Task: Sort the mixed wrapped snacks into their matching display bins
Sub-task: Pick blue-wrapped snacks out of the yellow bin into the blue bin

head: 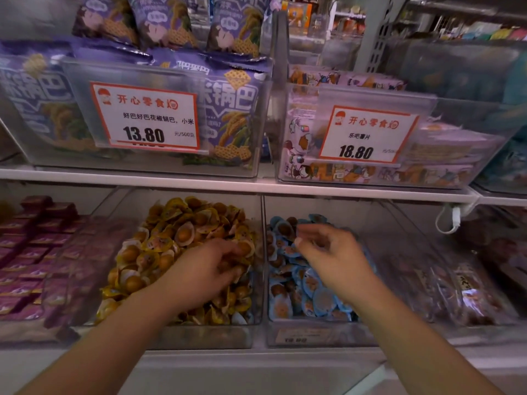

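Yellow-wrapped snacks [182, 238] heaped in clear bin [258, 280], lower shelf, centre-left. Blue-wrapped snacks [310, 292] fill adjacent bin [313, 334] to the right; bins side by side, touching or nearly so. A few blue wrappers sit at the yellow bin's front-right corner. L hand [211, 266] is down in the yellow heap, fingers curled into the wrappers; what it actually grips, can't tell. R hand [328, 252] hovers over the blue bin, fingers loosely curled, blurred; held item, if any, can't tell. Purple packets [34, 252] in bin far left. Upper shelf: purple bags [228, 109] behind 13.80 price tag [145, 118]; 18.80 tag [368, 135] on the right.
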